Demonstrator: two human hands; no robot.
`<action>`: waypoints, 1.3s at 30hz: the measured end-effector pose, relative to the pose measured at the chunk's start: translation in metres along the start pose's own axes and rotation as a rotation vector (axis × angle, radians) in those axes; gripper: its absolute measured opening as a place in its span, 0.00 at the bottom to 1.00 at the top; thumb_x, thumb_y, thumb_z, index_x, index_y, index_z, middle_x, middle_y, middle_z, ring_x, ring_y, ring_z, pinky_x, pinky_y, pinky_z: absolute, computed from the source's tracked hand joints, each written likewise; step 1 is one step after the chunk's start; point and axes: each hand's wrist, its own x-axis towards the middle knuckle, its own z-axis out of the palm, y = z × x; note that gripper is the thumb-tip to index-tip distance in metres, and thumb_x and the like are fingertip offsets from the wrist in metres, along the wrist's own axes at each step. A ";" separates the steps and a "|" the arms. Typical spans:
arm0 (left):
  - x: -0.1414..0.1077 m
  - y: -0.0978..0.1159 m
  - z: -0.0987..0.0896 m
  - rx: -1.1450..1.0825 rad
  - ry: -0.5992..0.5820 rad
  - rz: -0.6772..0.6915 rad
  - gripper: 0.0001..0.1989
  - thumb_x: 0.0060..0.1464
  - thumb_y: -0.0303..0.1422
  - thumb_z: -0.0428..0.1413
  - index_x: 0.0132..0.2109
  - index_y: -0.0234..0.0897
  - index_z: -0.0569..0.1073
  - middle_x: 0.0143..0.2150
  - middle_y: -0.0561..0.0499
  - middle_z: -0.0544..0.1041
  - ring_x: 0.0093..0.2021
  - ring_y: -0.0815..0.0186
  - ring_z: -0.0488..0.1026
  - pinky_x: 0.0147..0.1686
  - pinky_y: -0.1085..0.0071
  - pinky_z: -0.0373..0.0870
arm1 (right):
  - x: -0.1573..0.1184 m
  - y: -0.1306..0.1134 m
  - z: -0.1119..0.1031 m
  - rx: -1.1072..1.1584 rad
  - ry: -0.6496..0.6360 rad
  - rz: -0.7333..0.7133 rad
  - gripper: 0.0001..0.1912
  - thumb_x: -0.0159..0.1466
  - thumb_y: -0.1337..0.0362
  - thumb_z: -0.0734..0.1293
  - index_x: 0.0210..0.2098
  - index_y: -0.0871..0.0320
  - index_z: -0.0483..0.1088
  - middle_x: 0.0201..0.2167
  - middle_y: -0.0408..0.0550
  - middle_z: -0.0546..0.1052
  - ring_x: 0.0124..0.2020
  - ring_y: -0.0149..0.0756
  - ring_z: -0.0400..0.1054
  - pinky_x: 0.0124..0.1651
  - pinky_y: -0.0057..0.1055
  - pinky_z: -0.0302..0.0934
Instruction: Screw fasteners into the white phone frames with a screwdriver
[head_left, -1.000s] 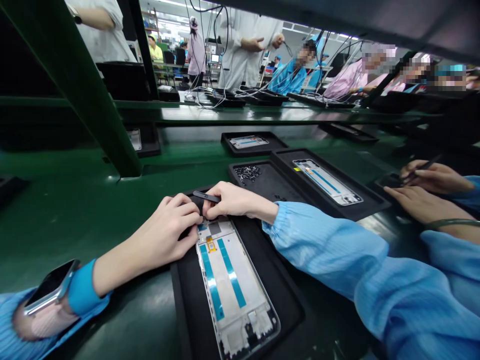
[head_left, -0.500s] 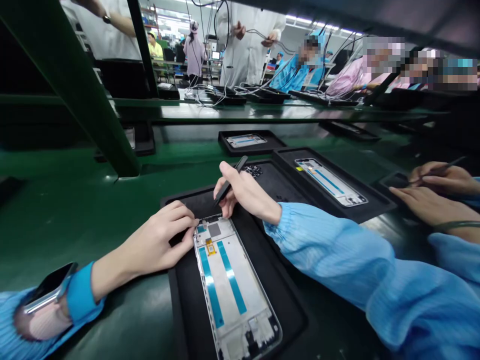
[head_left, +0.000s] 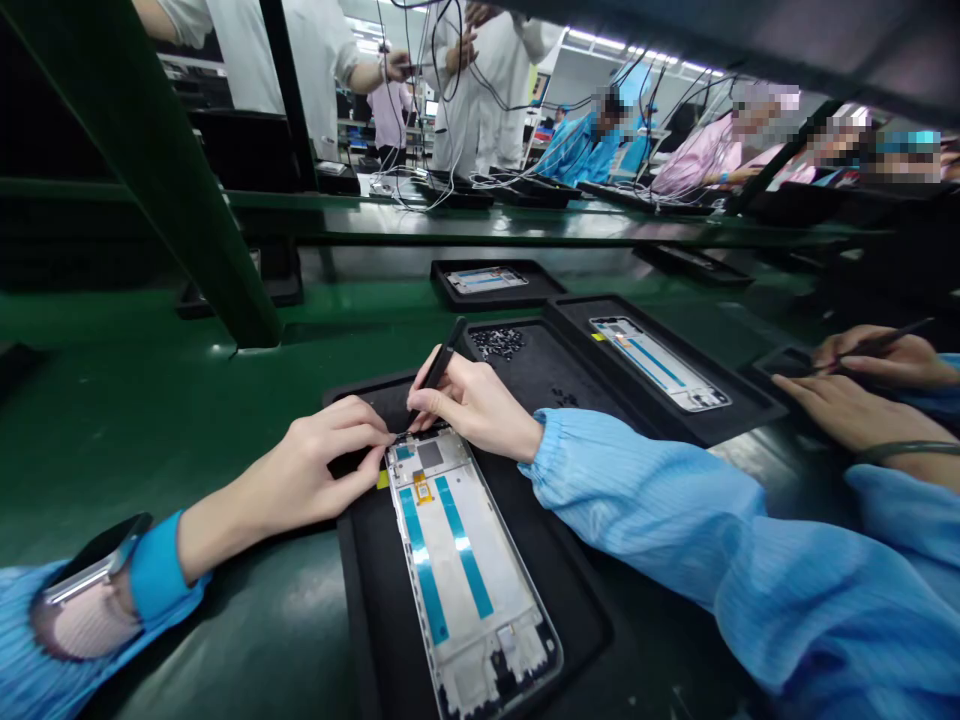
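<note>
Smartphone frame (head_left: 465, 575) lies lengthwise in a black tray (head_left: 581, 610) on the green bench (head_left: 180, 440). Its white inner panel (head_left: 491, 600) faces up, carrying two teal strips (head_left: 459, 535) and a small amber flex patch (head_left: 422, 490). The right hand (head_left: 472, 405) grips black tweezers (head_left: 439, 375), its fingers clamped on the shank, with the tips down at the frame's upper edge. The left hand (head_left: 330, 465) sits just beside them, its fingers (head_left: 379, 460) curled together at that same edge; whether they pinch anything there is too small to tell. Good work at this spot calls for the left hand to keep the frame from creeping in the tray while the tweezers make short, low strokes, since a slip could scratch the panel or nick the flex. Beyond, a second tray (head_left: 517, 385) holds loose black screws (head_left: 495, 343), next to a third tray (head_left: 739, 405) with another frame (head_left: 660, 365). Off to the right, a co-worker's hands (head_left: 870, 385) hold a slim dark tool (head_left: 877, 338).
</note>
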 end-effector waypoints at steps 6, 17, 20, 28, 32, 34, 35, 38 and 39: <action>0.000 0.000 0.001 -0.004 0.007 0.005 0.08 0.54 0.22 0.50 0.37 0.31 0.73 0.35 0.47 0.74 0.38 0.67 0.71 0.37 0.73 0.70 | -0.001 -0.005 0.002 -0.141 -0.007 -0.092 0.11 0.57 0.59 0.67 0.30 0.59 0.62 0.22 0.40 0.70 0.24 0.32 0.73 0.26 0.24 0.66; 0.001 0.001 0.002 -0.003 0.011 -0.010 0.08 0.54 0.22 0.49 0.36 0.31 0.73 0.35 0.46 0.74 0.38 0.66 0.70 0.37 0.72 0.70 | -0.002 -0.005 0.000 -0.397 -0.020 -0.300 0.05 0.60 0.66 0.64 0.28 0.61 0.66 0.26 0.44 0.70 0.26 0.30 0.68 0.30 0.26 0.62; 0.000 0.001 0.002 -0.002 0.006 -0.020 0.09 0.55 0.23 0.49 0.36 0.31 0.73 0.35 0.47 0.74 0.38 0.66 0.70 0.36 0.72 0.70 | -0.001 -0.005 0.000 -0.460 -0.056 -0.404 0.06 0.61 0.66 0.63 0.28 0.62 0.66 0.27 0.45 0.71 0.29 0.31 0.68 0.34 0.27 0.63; -0.002 -0.003 0.002 0.048 -0.027 -0.057 0.11 0.56 0.25 0.48 0.43 0.33 0.72 0.40 0.45 0.74 0.42 0.64 0.71 0.39 0.69 0.71 | -0.003 -0.005 0.000 -0.361 0.020 -0.254 0.06 0.60 0.65 0.63 0.28 0.58 0.62 0.24 0.42 0.70 0.25 0.32 0.69 0.29 0.27 0.63; -0.002 -0.002 0.002 0.060 -0.024 -0.054 0.11 0.56 0.26 0.48 0.42 0.33 0.73 0.39 0.46 0.74 0.41 0.64 0.71 0.38 0.69 0.72 | -0.005 -0.003 -0.002 -0.264 0.040 -0.130 0.06 0.59 0.65 0.64 0.29 0.58 0.61 0.22 0.41 0.70 0.23 0.32 0.70 0.26 0.26 0.63; -0.001 -0.001 0.003 0.059 -0.013 -0.050 0.11 0.56 0.25 0.48 0.42 0.33 0.73 0.39 0.46 0.74 0.41 0.64 0.71 0.38 0.70 0.71 | -0.004 -0.001 -0.002 -0.285 0.033 -0.142 0.06 0.59 0.65 0.64 0.29 0.58 0.62 0.22 0.41 0.69 0.23 0.31 0.69 0.26 0.27 0.62; -0.001 0.000 0.003 0.056 -0.007 -0.046 0.11 0.56 0.25 0.48 0.42 0.33 0.73 0.39 0.46 0.74 0.41 0.64 0.71 0.38 0.70 0.71 | -0.004 -0.001 -0.003 -0.303 0.032 -0.149 0.06 0.59 0.64 0.64 0.29 0.58 0.62 0.22 0.41 0.69 0.23 0.31 0.68 0.27 0.27 0.62; -0.001 -0.002 0.004 0.048 0.000 -0.036 0.11 0.56 0.25 0.48 0.41 0.33 0.73 0.38 0.46 0.74 0.40 0.65 0.71 0.38 0.70 0.71 | -0.002 0.001 -0.003 -0.372 0.034 -0.197 0.08 0.59 0.62 0.64 0.28 0.58 0.63 0.23 0.42 0.68 0.23 0.30 0.66 0.27 0.27 0.61; 0.000 -0.004 0.004 0.047 -0.003 -0.037 0.11 0.56 0.25 0.48 0.41 0.33 0.73 0.38 0.46 0.74 0.40 0.65 0.71 0.38 0.70 0.71 | -0.001 0.002 -0.002 -0.398 0.032 -0.229 0.08 0.59 0.61 0.65 0.28 0.59 0.63 0.23 0.42 0.68 0.24 0.30 0.66 0.28 0.27 0.60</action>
